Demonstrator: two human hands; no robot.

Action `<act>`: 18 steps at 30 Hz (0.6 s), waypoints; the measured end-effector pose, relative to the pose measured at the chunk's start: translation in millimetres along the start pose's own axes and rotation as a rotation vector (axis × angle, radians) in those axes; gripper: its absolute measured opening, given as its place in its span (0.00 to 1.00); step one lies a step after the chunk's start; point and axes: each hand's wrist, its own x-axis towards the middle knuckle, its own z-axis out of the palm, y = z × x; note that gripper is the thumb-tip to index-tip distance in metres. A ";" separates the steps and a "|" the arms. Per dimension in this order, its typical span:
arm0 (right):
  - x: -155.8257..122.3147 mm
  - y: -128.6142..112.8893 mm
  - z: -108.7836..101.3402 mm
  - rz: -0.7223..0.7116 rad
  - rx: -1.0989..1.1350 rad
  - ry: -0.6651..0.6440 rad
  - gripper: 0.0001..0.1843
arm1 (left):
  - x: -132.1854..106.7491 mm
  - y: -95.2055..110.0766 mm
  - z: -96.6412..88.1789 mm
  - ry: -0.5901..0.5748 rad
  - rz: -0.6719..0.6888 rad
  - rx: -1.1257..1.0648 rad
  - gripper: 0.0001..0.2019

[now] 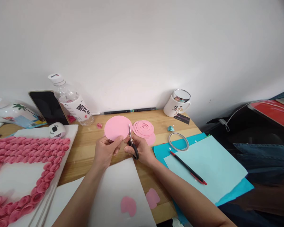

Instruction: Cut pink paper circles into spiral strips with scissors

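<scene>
My left hand (105,150) pinches the lower edge of a round pink paper disc (117,127) and holds it upright over the wooden desk (85,148). My right hand (139,150) grips black-handled scissors (132,143); their blades point up against the disc's right edge. Just behind the right hand lies a stack of pink discs cut into spirals (144,128). A white sheet (118,186) lies under both forearms.
A white board (14,176) lined with pink paper roses (38,151) sits at left. A water bottle (69,100), phone (48,107) and mug (177,103) stand by the wall. Blue sheets (208,164), a red pen (188,168) and a tape ring (178,141) lie at right.
</scene>
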 end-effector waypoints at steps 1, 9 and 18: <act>-0.1 -0.1 0.0 0.002 0.001 0.001 0.24 | 0.1 0.3 0.2 0.007 0.005 -0.007 0.13; -0.8 2.1 3.2 0.012 0.026 0.005 0.22 | 0.4 0.1 0.5 0.001 -0.020 -0.092 0.12; 0.2 0.3 1.7 -0.014 -0.006 -0.048 0.26 | 1.0 -2.4 -0.4 -0.006 -0.047 0.007 0.11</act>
